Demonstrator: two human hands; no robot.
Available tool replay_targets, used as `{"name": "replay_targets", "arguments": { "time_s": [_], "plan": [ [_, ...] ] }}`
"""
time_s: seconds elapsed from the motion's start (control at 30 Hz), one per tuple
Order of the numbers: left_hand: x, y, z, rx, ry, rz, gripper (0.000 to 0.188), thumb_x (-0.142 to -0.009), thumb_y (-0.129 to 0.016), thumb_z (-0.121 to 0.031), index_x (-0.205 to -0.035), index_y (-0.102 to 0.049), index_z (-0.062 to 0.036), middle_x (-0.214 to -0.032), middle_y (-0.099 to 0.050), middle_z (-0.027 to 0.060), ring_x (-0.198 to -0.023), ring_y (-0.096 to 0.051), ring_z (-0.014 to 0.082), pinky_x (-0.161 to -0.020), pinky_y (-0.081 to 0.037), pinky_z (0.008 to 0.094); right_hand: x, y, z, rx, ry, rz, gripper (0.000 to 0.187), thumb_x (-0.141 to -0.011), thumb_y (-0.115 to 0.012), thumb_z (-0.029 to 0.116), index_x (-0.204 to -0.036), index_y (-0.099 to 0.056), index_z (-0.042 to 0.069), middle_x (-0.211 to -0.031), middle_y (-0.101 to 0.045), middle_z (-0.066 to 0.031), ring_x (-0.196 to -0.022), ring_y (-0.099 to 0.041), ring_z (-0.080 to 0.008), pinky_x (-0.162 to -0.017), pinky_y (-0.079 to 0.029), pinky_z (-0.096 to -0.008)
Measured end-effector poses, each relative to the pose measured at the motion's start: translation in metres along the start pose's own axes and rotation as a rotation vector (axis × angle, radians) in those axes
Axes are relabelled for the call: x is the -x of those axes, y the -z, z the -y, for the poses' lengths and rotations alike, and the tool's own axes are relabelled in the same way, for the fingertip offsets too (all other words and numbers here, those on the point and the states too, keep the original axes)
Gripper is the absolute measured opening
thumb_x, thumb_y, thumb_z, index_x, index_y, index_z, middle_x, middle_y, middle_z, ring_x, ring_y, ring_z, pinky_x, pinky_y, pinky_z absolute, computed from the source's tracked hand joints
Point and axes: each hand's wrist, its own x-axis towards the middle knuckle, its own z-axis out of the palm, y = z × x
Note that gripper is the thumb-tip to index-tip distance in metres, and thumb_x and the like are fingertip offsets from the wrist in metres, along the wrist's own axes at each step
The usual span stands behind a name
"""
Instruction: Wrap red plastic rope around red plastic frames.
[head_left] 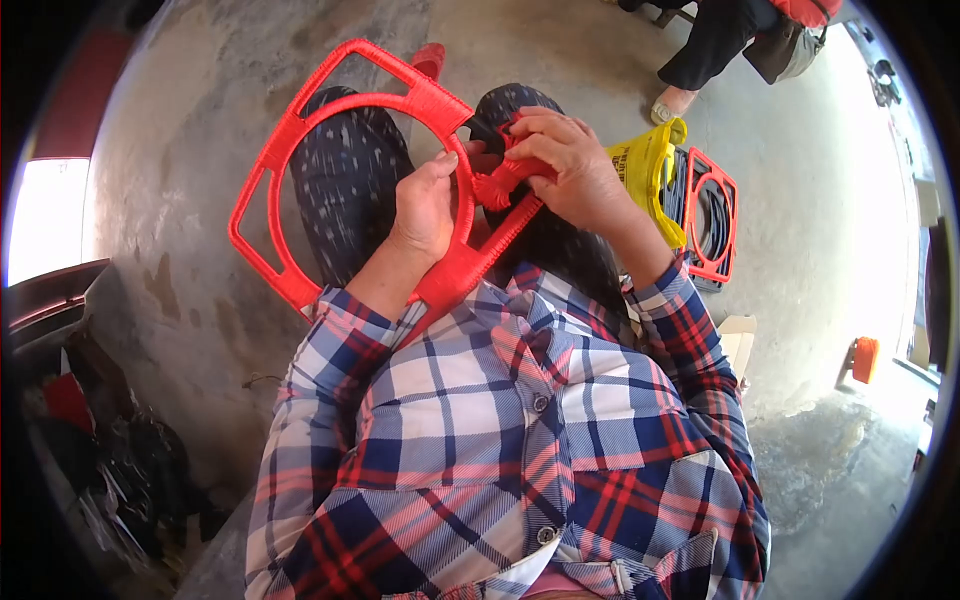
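Note:
A red wrapped frame (300,130), a ring set in a squarish outline, rests across my knees. My left hand (425,205) grips the ring's right side, thumb over the rim. My right hand (565,165) pinches a small bundle of red cord (497,183) against the same part of the ring, where the wrapping is thick. The frame's lower corner lies against my plaid shirt.
A stack of dark rings with a red frame (712,215) and a yellow bag (650,165) lies on the concrete floor to my right. Another person's leg and sandalled foot (672,100) are beyond it. Dark clutter (110,440) sits at the left. An orange object (863,358) stands far right.

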Motion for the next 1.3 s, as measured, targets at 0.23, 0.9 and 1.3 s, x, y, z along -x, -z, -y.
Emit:
{"name": "replay_targets", "arguments": {
  "time_s": [0.23, 0.9, 1.3],
  "plan": [
    [0.005, -0.012, -0.005, 0.005, -0.084, -0.019, 0.043, -0.087, -0.051, -0.030, -0.117, -0.055, 0.0010, -0.109, -0.061, 0.0155, -0.101, -0.059, 0.0279, -0.090, -0.048, 0.0415, -0.019, -0.010, 0.028, 0.348, 0.216, 0.040, 0.026, -0.069, -0.064, 0.003, -0.092, -0.069, 0.013, -0.119, -0.057, -0.0049, -0.122, -0.048, -0.0269, -0.102, -0.036, -0.0462],
    [-0.003, 0.017, -0.014, 0.340, 0.263, 0.181, 0.042, -0.086, -0.046, -0.023, -0.118, -0.056, 0.0036, -0.114, -0.063, 0.0184, -0.102, -0.063, 0.0335, -0.090, -0.051, 0.0485, 0.041, 0.001, -0.001, -0.458, -0.420, -0.058, 0.054, -0.074, -0.080, 0.022, -0.119, -0.059, 0.004, -0.106, -0.062, -0.0131, -0.091, -0.062, -0.0229, -0.081, -0.049, -0.0315],
    [-0.002, 0.012, -0.009, 0.207, 0.287, 0.173, 0.049, -0.089, -0.048, -0.028, -0.120, -0.055, 0.0084, -0.122, -0.058, 0.0233, -0.109, -0.060, 0.0337, -0.095, -0.049, 0.0458, 0.099, 0.049, -0.042, -1.392, -0.441, -0.568, 0.035, -0.073, -0.063, 0.008, -0.105, -0.048, 0.004, -0.110, -0.060, -0.0157, -0.101, -0.057, -0.0247, -0.095, -0.045, -0.0370]
  ]
}}
